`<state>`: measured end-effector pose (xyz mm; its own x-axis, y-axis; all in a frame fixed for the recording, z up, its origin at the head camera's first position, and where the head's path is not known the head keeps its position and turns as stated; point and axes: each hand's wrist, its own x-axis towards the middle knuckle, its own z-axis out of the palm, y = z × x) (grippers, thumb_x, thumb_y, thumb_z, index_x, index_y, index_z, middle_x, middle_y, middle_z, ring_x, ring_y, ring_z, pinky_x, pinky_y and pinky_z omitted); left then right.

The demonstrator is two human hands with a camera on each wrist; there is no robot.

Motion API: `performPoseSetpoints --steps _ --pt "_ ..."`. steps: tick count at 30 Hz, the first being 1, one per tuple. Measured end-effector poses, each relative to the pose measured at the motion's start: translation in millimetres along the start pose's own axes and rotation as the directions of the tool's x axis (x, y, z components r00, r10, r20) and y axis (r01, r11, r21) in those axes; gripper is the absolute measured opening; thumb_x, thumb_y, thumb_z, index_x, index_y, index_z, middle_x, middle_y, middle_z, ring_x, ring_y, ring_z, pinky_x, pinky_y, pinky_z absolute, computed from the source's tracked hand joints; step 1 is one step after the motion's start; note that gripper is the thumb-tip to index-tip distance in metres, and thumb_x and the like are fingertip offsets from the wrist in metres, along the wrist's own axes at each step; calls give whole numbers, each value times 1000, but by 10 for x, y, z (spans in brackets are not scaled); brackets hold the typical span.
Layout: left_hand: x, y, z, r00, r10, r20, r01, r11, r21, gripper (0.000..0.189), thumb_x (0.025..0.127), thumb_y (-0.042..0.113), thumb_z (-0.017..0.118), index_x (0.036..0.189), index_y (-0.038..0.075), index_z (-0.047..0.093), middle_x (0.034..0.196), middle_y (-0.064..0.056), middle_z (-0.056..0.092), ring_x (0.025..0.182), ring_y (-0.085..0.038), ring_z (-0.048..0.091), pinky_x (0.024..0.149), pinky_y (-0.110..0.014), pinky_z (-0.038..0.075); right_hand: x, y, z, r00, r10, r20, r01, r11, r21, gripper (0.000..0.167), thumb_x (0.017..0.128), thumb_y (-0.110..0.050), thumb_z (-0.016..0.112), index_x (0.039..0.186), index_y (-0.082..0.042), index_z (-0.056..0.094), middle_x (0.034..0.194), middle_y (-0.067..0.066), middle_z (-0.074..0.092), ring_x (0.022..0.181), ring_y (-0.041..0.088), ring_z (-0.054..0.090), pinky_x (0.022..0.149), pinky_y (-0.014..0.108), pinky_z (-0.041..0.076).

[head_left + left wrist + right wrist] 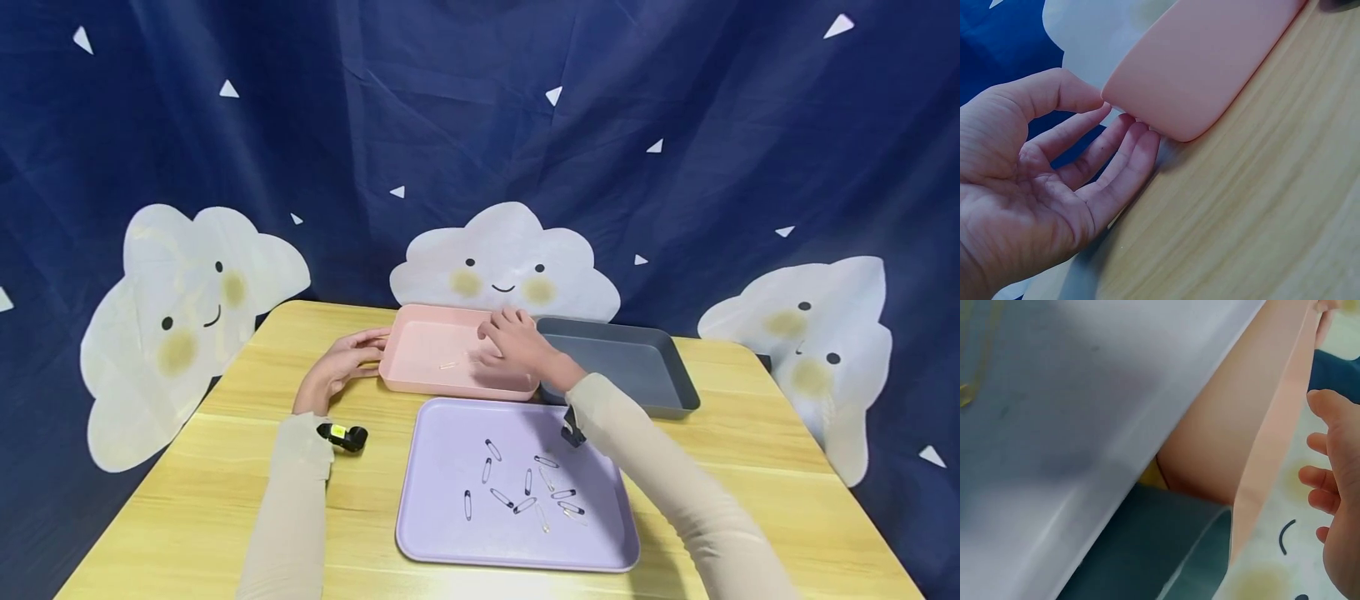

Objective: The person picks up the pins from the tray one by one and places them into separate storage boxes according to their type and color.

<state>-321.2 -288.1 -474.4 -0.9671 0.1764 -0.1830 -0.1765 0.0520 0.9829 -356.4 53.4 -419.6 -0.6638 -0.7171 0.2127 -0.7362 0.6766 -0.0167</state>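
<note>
Left grip (343, 363) unclenched, touching end of pink tray (426, 339); right grip (519, 343) released above it, gold pins (447, 366) inside

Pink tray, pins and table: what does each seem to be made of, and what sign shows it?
Pink tray: probably matt plastic; smooth, evenly coloured, thin walls.
Pins: likely metal wire, from their slim loops, black or gold-coloured; finish too small to judge.
Table: wood or wood-look laminate, perhaps satin, with streaky grain.

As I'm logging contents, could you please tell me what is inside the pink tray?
The pink tray holds at least one gold pin; the area behind the right hand is hidden.
</note>
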Motion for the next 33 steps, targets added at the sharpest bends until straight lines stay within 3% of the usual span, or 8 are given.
performPoseSetpoints --steps 6,11,20,27,33 --pt "-17 -13 -16 1000 3 4 -3 1000 7 60 100 3 57 157 6 38 140 -13 54 105 -8 64 86 -25 58 -201 31 -76 991 -123 -55 124 992 25 30 97 -35 67 114 -11 64 101 6 52 95 26 41 89 46 32" --pt "-18 -34 -34 1000 2 -3 -2 1000 -12 59 99 2 58 156 5 40 127 -2 60 102 -6 65 85 -26 58 -380 20 -157 983 -165 -80 168 985 32 29 96 -34 68 114 -12 65 102 3 54 101 26 44 87 45 32" --pt "-4 -45 -39 1000 10 8 -10 1000 -11 60 99 1 57 156 4 38 135 -10 57 106 -9 65 86 -26 59 -717 -21 -262 978 -181 -105 187 981 52 25 94 -31 72 110 -14 68 101 1 57 98 24 47 92 47 35" --pt "-3 -37 -29 1000 13 21 -13 1000 -2 60 101 2 55 157 5 36 135 -7 58 108 -8 64 87 -25 58 -987 -10 -265 967 -224 -121 228 973 24 16 94 -26 72 106 -16 67 95 0 58 89 20 42 87 44 36" --pt "9 -27 -10 1000 12 13 -12 1000 -1 60 101 3 56 157 4 37 134 -7 59 108 -10 65 85 -26 58 -1203 31 -244 963 -239 -125 242 970 5 15 91 -20 76 104 -18 68 98 -1 59 94 20 45 87 43 36"
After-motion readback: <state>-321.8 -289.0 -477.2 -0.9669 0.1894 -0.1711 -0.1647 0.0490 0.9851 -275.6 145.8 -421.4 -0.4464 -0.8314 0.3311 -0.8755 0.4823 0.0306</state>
